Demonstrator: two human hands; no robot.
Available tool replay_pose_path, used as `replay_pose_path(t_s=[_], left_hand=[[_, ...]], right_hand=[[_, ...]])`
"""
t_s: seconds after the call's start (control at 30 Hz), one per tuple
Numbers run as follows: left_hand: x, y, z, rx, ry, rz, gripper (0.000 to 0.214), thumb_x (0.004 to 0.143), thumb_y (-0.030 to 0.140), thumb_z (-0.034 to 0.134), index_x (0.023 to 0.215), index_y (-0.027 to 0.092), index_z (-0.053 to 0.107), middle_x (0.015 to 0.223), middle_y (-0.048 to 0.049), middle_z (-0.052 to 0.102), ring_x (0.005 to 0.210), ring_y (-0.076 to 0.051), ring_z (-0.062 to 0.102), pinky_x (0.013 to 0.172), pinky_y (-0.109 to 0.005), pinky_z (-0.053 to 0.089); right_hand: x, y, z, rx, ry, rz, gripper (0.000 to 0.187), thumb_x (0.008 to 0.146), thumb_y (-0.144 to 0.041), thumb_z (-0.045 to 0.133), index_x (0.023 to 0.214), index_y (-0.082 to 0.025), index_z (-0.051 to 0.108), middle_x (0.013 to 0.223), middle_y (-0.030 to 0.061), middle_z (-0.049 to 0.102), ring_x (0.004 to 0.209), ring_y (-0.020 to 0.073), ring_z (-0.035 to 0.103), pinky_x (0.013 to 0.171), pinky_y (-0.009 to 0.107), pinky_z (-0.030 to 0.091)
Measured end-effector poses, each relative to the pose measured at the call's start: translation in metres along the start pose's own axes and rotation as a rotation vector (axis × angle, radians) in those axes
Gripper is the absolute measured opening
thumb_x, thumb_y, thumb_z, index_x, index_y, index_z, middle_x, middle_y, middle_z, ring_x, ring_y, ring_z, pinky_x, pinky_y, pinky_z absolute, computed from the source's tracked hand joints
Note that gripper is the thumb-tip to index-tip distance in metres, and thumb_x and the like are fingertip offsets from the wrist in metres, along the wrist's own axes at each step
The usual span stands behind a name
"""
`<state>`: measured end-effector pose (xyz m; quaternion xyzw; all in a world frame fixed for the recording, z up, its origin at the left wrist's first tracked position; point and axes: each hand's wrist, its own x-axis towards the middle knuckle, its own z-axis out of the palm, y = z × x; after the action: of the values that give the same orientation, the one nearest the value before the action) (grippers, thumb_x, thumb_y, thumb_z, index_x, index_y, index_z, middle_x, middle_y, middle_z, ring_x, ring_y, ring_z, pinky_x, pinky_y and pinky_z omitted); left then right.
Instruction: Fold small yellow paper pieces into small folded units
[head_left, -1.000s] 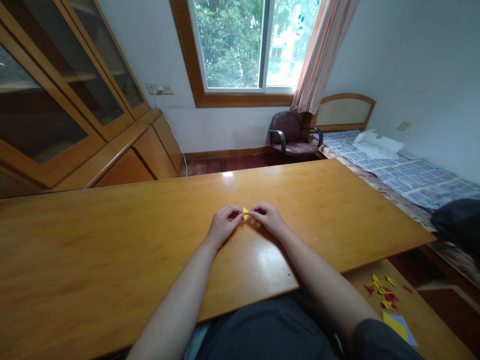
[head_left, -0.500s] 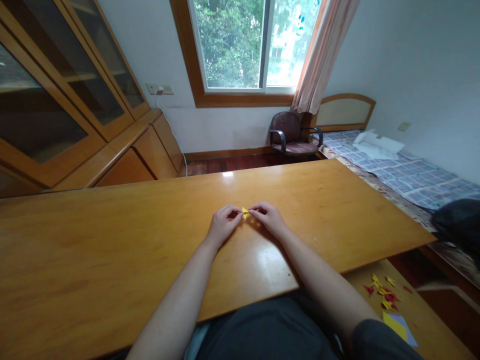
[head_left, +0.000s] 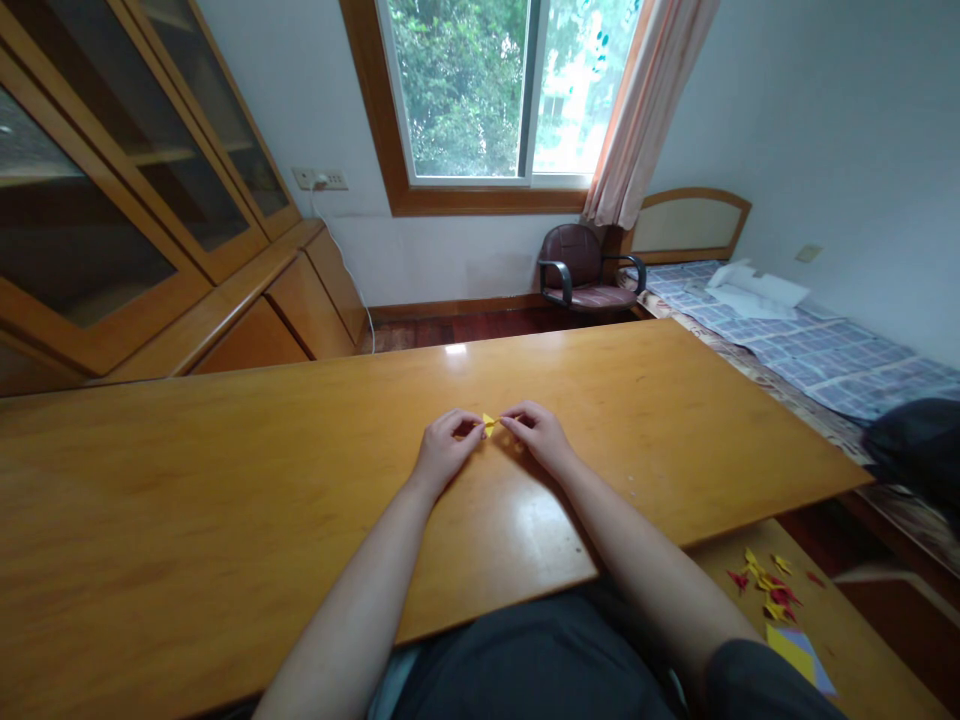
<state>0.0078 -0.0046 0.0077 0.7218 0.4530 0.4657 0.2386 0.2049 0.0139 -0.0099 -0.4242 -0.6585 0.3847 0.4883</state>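
Pinching a small folded yellow paper over the bench, you have your left hand clamped on one side and your right hand on the other. It is probably light, stiffish and easily torn; favour its thicker folds.

Yellow paper, maroon chair, blue-white checked bedding
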Motion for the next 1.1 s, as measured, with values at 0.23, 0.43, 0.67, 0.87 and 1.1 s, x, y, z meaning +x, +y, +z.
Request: replay_pose_path(t_s=[0.23, 0.43, 0.67, 0.87, 1.1], left_hand=[[0.0001, 0.0006, -0.0003, -0.001, -0.002, -0.001, 0.007, 0.085, 0.023, 0.062, 0.082, 0.019, 0.066, 0.079, -0.0019, 0.069, 0.073, -0.015, 0.065, 0.071, -0.026, 0.052], [-0.0008, -0.0015, 0.0006, 0.001, -0.029, 0.001, 0.007, 0.085, 0.025, 0.062, 0.083, 0.020, 0.066, 0.080, -0.0023, 0.069, 0.075, -0.016, 0.065, 0.072, -0.027, 0.053], [-0.0005, -0.0002, 0.0000, -0.035, -0.041, -0.003, 0.009, 0.086, 0.026, 0.060, 0.086, 0.020, 0.066, 0.081, -0.0026, 0.068, 0.075, -0.016, 0.066, 0.072, -0.027, 0.054], [-0.0013, -0.0031, 0.0011, -0.046, -0.050, -0.015, 0.009, 0.087, 0.027, 0.060, 0.086, 0.020, 0.065, 0.080, -0.0021, 0.068, 0.074, -0.015, 0.066, 0.073, -0.027, 0.054], [-0.0016, -0.0056, 0.0016, -0.028, -0.050, -0.024, 0.010, 0.086, 0.029, 0.060, 0.084, 0.020, 0.064, 0.076, -0.0015, 0.070, 0.071, -0.016, 0.067, 0.070, -0.027, 0.054]], right_hand=[[-0.0004, -0.0059, -0.0002, -0.044, 0.007, 0.001, 0.025, 0.082, -0.042, 0.067, 0.080, -0.017, 0.068, 0.075, 0.0030, 0.066, 0.059, 0.0136, 0.058, 0.056, 0.024, 0.046], [-0.0014, -0.0063, 0.0001, -0.028, 0.007, -0.006, 0.027, 0.083, -0.044, 0.066, 0.080, -0.018, 0.068, 0.074, 0.0030, 0.065, 0.057, 0.0137, 0.057, 0.054, 0.025, 0.046], [-0.0017, -0.0024, -0.0003, -0.054, 0.020, -0.019, 0.027, 0.084, -0.045, 0.065, 0.081, -0.018, 0.069, 0.075, 0.0033, 0.066, 0.059, 0.0144, 0.058, 0.057, 0.025, 0.046], [-0.0015, -0.0020, -0.0001, -0.057, 0.026, -0.027, 0.025, 0.084, -0.042, 0.066, 0.081, -0.018, 0.069, 0.075, 0.0030, 0.066, 0.060, 0.0143, 0.058, 0.057, 0.025, 0.046], [-0.0008, -0.0027, 0.0000, -0.049, 0.019, -0.015, 0.026, 0.083, -0.043, 0.066, 0.081, -0.017, 0.069, 0.074, 0.0027, 0.066, 0.060, 0.0142, 0.059, 0.057, 0.025, 0.047]])
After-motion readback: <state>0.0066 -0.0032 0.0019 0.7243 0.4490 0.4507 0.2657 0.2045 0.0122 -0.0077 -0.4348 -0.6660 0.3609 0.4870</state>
